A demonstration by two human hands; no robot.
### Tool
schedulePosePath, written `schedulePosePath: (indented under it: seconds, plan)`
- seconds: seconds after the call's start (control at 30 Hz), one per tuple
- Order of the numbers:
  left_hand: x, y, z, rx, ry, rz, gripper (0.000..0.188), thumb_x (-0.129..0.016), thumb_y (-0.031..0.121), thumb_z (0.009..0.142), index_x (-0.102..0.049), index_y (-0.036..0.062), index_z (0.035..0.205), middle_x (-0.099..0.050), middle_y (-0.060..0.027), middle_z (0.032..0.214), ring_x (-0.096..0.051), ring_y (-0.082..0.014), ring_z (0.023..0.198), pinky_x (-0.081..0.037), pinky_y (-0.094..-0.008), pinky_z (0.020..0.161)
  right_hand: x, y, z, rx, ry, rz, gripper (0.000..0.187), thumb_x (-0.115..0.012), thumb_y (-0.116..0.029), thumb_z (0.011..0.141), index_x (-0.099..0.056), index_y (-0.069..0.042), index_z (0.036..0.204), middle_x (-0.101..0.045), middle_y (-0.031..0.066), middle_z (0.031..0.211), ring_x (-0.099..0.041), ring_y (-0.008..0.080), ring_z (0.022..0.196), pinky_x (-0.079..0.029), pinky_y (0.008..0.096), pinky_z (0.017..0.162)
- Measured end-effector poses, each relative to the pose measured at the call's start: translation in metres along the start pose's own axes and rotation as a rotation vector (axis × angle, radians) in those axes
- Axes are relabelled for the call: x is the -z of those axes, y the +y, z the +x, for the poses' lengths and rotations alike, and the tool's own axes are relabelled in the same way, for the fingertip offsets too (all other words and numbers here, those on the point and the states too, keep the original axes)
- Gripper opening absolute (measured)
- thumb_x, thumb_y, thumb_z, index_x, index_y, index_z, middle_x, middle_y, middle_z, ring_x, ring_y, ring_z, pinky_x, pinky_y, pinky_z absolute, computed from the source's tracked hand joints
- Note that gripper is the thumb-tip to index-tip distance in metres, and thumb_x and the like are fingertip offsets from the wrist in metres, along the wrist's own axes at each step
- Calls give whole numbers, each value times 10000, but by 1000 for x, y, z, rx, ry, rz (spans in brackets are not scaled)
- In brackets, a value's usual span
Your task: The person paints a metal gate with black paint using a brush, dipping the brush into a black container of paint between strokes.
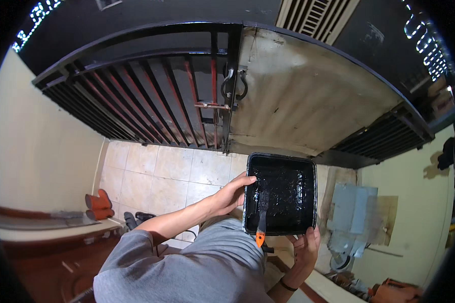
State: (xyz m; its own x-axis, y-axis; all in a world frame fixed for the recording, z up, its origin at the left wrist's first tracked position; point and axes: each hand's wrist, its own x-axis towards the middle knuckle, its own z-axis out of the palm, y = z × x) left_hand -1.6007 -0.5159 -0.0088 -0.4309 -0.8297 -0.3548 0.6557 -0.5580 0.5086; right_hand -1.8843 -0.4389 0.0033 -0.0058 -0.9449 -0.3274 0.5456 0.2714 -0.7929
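A square black tray [283,156] is held out in front of my body, its inside coated with wet, glossy black paint. My left hand [232,194] grips its left side, thumb over the rim and the other fingers partly hidden beneath. At the near right corner my right hand [307,247] supports the tray, with fingertips against its edge. A paintbrush [260,237] lies in the tray on the left, its orange handle tip sticking out over the near rim and its bristle end dark with paint.
Ahead stands a metal gate [179,96] with black and reddish bars, a latch [212,106] and a tan sheet panel [308,91]. Orange boots [100,202] stand left on the tiled floor [172,164]. Grey sheets [353,207] lie right, beside a cream wall [414,202].
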Motion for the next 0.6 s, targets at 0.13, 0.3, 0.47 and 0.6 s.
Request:
schedulePosePath:
  seconds: [0.13, 0.3, 0.47, 0.6]
  plan:
    - [-9, -29, -6, -126, 1, 92, 571, -557, 453, 1073, -437, 77, 1487, -609, -75, 1384, -632, -187, 1259, -578, -384, 1004, 44, -12, 15, -73, -98, 45, 409, -609, -197, 1047, -492, -4, 1389, -665, 165, 1297, -693, 280, 1141, -627, 492, 917]
    - [-8, -51, -32, -232, 132, 62, 692, -572, 615, 1023, -395, 152, 1505, -513, -88, 1479, -545, -235, 1353, -489, -465, 1075, 63, -22, 19, -101, -91, 64, 465, -621, -283, 1041, -545, -1, 1403, -644, 174, 1380, -666, 337, 1211, -567, 537, 1017]
    - [-5, 13, -123, -1105, 588, 754, 647, -549, 504, 1050, -393, 73, 1507, -552, -137, 1428, -544, -255, 1344, -454, -421, 1093, 32, -40, 18, -203, -207, 165, 562, -633, -355, 1037, -532, 7, 1454, -581, 209, 1476, -585, 361, 1340, -505, 552, 1109]
    - [-74, 80, -266, -1784, 618, 981, 582, -517, 397, 1028, -477, 2, 1454, -619, -232, 1339, -591, -340, 1266, -451, -477, 1113, 71, -42, 47, -133, -207, -3, 572, -670, -338, 1007, -541, 13, 1439, -638, 174, 1399, -633, 328, 1253, -539, 545, 1038]
